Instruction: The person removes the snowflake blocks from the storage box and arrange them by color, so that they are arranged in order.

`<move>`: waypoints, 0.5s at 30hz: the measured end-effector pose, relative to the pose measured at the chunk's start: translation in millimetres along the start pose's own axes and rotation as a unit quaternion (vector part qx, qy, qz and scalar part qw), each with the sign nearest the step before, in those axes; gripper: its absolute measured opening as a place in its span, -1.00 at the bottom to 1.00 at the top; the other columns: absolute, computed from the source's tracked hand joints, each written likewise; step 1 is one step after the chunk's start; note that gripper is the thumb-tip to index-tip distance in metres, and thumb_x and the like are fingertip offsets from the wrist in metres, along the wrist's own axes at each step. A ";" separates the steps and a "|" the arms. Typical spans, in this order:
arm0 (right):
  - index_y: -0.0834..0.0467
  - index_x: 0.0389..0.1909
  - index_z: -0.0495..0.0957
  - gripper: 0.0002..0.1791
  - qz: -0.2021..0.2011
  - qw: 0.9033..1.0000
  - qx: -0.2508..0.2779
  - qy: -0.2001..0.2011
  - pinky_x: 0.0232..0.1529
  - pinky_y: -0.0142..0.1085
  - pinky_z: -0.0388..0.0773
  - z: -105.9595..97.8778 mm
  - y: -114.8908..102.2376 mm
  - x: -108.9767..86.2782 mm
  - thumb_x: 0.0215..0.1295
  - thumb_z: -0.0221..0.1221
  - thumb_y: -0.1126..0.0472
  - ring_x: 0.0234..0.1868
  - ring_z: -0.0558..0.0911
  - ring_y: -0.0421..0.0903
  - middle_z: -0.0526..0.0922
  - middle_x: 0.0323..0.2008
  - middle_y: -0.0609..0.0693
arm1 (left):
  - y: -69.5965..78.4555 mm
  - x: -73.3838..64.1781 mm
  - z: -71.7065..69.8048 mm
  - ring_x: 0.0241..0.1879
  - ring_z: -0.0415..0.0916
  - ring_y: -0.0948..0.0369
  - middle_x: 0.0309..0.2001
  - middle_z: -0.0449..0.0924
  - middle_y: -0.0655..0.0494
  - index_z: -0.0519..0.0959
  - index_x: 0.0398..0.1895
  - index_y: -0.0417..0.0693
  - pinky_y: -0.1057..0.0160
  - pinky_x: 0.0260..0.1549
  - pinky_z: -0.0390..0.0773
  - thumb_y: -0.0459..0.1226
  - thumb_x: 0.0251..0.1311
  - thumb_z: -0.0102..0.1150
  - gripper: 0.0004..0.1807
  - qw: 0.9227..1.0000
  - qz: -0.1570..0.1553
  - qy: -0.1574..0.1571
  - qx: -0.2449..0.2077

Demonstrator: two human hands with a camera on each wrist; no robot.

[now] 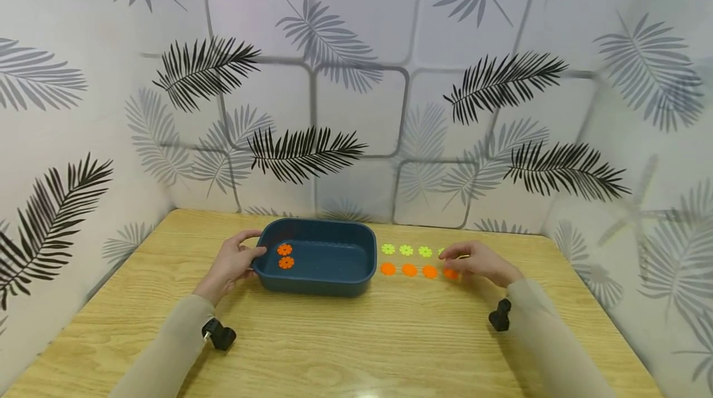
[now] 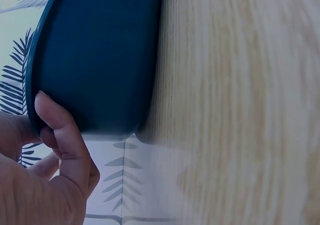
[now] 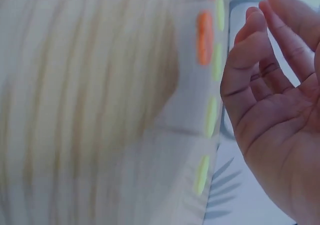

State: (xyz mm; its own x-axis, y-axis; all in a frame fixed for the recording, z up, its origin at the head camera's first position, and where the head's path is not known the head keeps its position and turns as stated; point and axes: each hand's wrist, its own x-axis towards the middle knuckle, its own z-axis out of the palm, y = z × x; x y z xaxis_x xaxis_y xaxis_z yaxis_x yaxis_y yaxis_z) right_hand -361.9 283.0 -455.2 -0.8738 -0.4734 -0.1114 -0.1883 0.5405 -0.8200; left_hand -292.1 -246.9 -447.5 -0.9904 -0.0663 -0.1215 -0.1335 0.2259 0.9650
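A dark blue rectangular basin (image 1: 317, 288) stands on the table, two orange flower-shaped pieces (image 1: 286, 262) lying in its left part. My left hand (image 1: 236, 262) grips the basin's left end, thumb over the rim, as the left wrist view also shows. Right of the basin lie a back row of yellow-green flower-shaped pieces (image 1: 406, 250) and a front row of orange round pieces (image 1: 409, 270). Over the right end of these rows is my right hand (image 1: 473, 260), fingers loosely bent, partly hiding the end pieces. Nothing shows between its fingers in the right wrist view.
The wooden table (image 1: 356, 336) reaches back to a wall (image 1: 356, 187) with a leaf pattern. Small black devices (image 1: 221, 334) sit on both wrists, over light sleeves.
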 end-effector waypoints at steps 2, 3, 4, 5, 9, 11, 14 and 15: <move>0.25 0.13 0.57 -0.55 0.002 1.000 0.007 -0.002 -0.37 -0.23 0.61 2.9 -5.9 2.4 0.32 0.26 0.08 -0.37 0.57 -0.09 0.60 0.06 0.22 | -0.1 1.1 0.5 -0.63 0.53 0.26 -0.32 0.56 -0.07 0.27 0.42 0.00 0.29 -0.59 0.59 -0.27 0.40 0.08 -0.46 1.000 -0.002 0.001 -0.001; 0.26 0.14 0.56 -0.54 0.001 1.000 0.012 -0.005 -0.37 -0.23 0.61 4.7 -9.3 3.6 0.32 0.26 0.08 -0.37 0.57 -0.08 0.59 0.07 0.24 | -0.2 1.6 0.7 -0.63 0.53 0.27 -0.32 0.57 -0.08 0.27 0.42 0.00 0.29 -0.60 0.58 -0.27 0.40 0.07 -0.45 1.000 -0.002 0.000 0.000; 0.27 0.15 0.55 -0.53 0.000 1.000 0.018 -0.010 -0.38 -0.23 0.61 6.5 -13.0 4.8 0.33 0.25 0.08 -0.38 0.57 -0.06 0.59 0.07 0.26 | -0.1 1.9 0.9 -0.64 0.53 0.27 -0.31 0.57 -0.09 0.27 0.42 0.00 0.30 -0.60 0.57 -0.27 0.40 0.07 -0.46 1.000 -0.002 0.000 0.001; 0.27 0.16 0.54 -0.52 0.000 1.000 0.021 -0.014 -0.38 -0.23 0.60 8.5 -16.9 6.0 0.33 0.25 0.08 -0.38 0.57 -0.05 0.59 0.06 0.28 | -0.1 2.1 1.0 -0.64 0.52 0.27 -0.31 0.58 -0.09 0.27 0.42 0.01 0.30 -0.60 0.57 -0.27 0.40 0.07 -0.46 1.000 -0.003 0.001 0.000; 0.27 0.18 0.52 -0.51 -0.009 0.999 0.020 -0.026 -0.35 -0.18 0.59 16.2 -32.0 11.3 0.35 0.23 0.07 -0.36 0.55 0.03 0.58 0.04 0.33 | -0.7 1.7 0.3 -0.64 0.52 0.27 -0.31 0.58 -0.09 0.26 0.43 -0.01 0.30 -0.61 0.57 -0.28 0.40 0.08 -0.44 1.000 -0.004 0.004 -0.002; 0.27 0.18 0.52 -0.51 -0.014 0.999 0.017 -0.024 -0.30 -0.14 0.60 20.2 -38.2 14.0 0.35 0.22 0.06 -0.32 0.55 0.07 0.58 0.06 0.32 | -0.8 1.1 0.1 -0.64 0.52 0.27 -0.31 0.58 -0.08 0.26 0.43 -0.01 0.29 -0.61 0.58 -0.28 0.40 0.08 -0.44 1.000 -0.005 0.005 -0.005; 0.27 0.19 0.52 -0.51 -0.019 0.999 0.021 -0.022 -0.22 -0.11 0.62 26.7 -46.1 18.1 0.36 0.22 0.06 -0.21 0.57 0.13 0.58 0.10 0.30 | -0.7 0.5 -0.1 -0.64 0.52 0.27 -0.30 0.58 -0.08 0.25 0.44 -0.02 0.29 -0.62 0.57 -0.27 0.40 0.08 -0.43 1.000 0.000 0.004 -0.004; 0.26 0.18 0.53 -0.52 -0.020 0.999 0.023 -0.023 -0.20 -0.11 0.63 28.9 -48.6 19.5 0.36 0.22 0.06 -0.18 0.57 0.15 0.58 0.11 0.30 | -0.6 0.5 -0.2 -0.64 0.52 0.27 -0.30 0.58 -0.08 0.24 0.44 -0.02 0.29 -0.62 0.57 -0.27 0.40 0.08 -0.43 1.000 0.001 0.004 -0.004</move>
State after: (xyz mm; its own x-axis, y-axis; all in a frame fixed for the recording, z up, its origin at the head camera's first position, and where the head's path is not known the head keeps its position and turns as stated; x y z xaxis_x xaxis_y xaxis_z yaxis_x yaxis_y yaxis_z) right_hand -356.8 227.4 -433.8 -0.8438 -0.5267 -0.1027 -0.2015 0.4884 -0.8490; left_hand -292.5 -247.2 -448.1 -0.9904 -0.0727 -0.1178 -0.1310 0.2176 0.9672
